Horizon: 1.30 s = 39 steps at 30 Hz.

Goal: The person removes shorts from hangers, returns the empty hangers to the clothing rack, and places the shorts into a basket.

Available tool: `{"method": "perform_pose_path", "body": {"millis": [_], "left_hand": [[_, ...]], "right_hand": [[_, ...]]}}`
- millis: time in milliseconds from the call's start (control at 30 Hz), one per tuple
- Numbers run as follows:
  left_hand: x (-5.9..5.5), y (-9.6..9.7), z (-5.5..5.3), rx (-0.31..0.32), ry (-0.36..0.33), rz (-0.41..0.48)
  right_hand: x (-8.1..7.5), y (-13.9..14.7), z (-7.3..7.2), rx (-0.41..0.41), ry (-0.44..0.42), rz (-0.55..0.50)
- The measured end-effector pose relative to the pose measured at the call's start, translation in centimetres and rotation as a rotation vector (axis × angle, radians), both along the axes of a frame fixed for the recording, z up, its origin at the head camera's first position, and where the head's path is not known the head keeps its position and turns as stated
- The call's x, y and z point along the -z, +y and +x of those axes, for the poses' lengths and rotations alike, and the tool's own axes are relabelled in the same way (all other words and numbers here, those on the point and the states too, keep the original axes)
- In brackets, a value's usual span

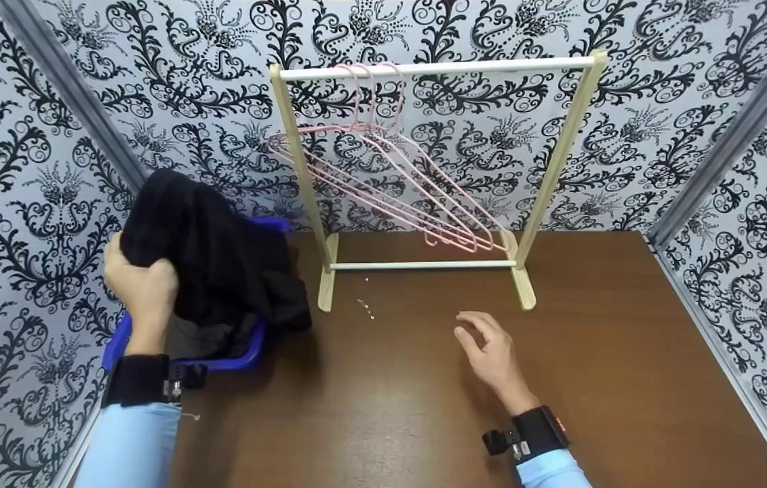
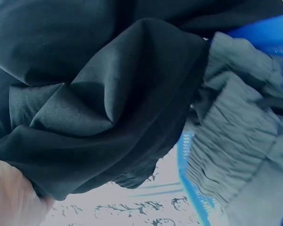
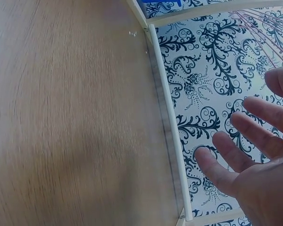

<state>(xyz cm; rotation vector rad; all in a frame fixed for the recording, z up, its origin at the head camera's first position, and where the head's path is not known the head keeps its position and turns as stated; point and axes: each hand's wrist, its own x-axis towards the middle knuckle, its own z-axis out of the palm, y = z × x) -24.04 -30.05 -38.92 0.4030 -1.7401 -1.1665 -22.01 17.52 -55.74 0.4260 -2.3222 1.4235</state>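
Observation:
My left hand (image 1: pixel 142 281) grips a bunched black garment (image 1: pixel 213 257) and holds it raised over a blue basket (image 1: pixel 247 356) at the table's left. Part of the black cloth drapes past the basket's right side. Beneath it, in the left wrist view, lies a grey garment (image 2: pixel 240 141) with a gathered elastic band. My right hand (image 1: pixel 492 352) hovers over the table in front of the rack, fingers loosely bent and holding nothing. The right wrist view shows those fingers (image 3: pixel 221 167) spread apart.
A wooden rack with a white top rail (image 1: pixel 478 66) stands at the back of the table (image 1: pixel 390 407). Several pink hangers (image 1: pixel 417 176) hang on the rail's left half. Small pale specks (image 1: pixel 366 309) lie on the tabletop. Patterned walls enclose the back and sides.

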Motion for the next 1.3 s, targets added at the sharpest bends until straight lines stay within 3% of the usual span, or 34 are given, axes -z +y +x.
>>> {"method": "perform_pose_path", "body": {"millis": [400, 633, 867, 1000, 1300], "left_hand": [[1.4, -2.5, 0.2, -0.11, -0.081, 0.007], [2.2, -3.5, 0.2, -0.19, -0.17, 0.043], [3.7, -3.5, 0.1, -0.196, -0.267, 0.005], [4.3, -2.9, 0.1, -0.175, -0.331, -0.07], [5.8, -1.9, -0.2, -0.136, -0.462, -0.327]], "right_hand": [[-0.2, 0.0, -0.2, 0.003, 0.017, 0.015], [-0.1, -0.1, -0.2, 0.013, 0.026, 0.026], [-0.2, -0.2, 0.0, 0.014, 0.016, 0.028], [-0.1, -0.2, -0.1, 0.01, 0.035, 0.027], [-0.7, 0.1, -0.4, 0.023, 0.043, 0.034]]}}
